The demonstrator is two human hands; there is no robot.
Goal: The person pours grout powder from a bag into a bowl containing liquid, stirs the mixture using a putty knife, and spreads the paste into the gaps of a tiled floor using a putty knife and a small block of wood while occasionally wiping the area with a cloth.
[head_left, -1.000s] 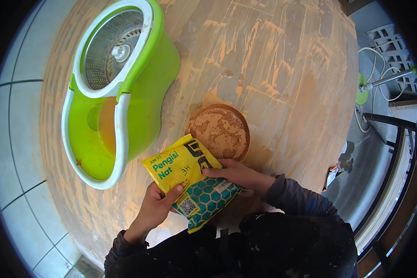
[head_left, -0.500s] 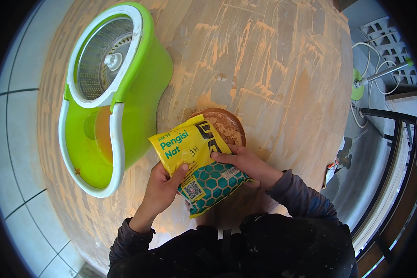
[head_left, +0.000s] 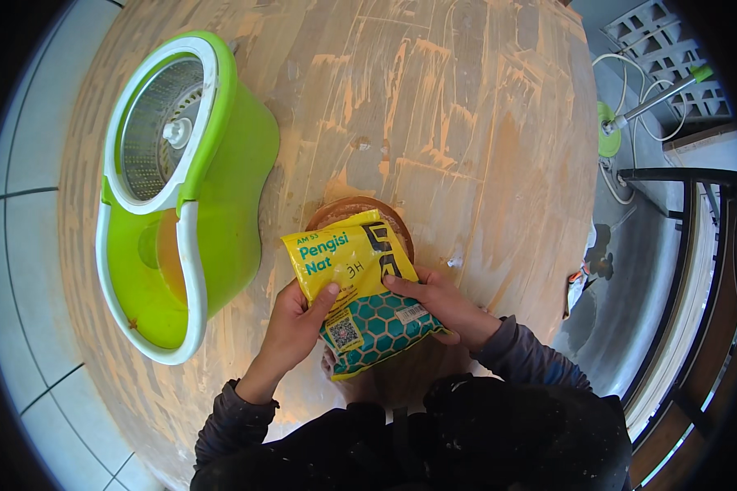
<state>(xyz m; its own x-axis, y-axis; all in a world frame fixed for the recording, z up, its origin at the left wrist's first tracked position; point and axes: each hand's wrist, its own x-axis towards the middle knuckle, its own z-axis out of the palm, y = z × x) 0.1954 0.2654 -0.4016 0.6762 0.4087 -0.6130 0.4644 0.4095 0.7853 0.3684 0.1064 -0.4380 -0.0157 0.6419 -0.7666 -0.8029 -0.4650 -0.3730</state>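
Yellow-and-green plastic packet point(head_left: 356, 285): in the head view, has shifted to cover more of the shallow round brown bowl point(head_left: 341, 204) than half a second ago; held in front of the person.
Left hand point(head_left: 299, 321): pinches the packet's left edge, thumb on the printed face (fingers behind mostly hidden).
Right hand point(head_left: 449, 304): pinches the right edge likewise, thumb toward the upper part.
Packet feel: probably soft, fairly weighty, its film perhaps slippery; best gripped by both sides, with fingers supporting beneath.
Green-and-white plastic mop bucket point(head_left: 225, 180): upright, left of the packet.
Plank-patterned brown floor point(head_left: 467, 106): streaked pale orange.
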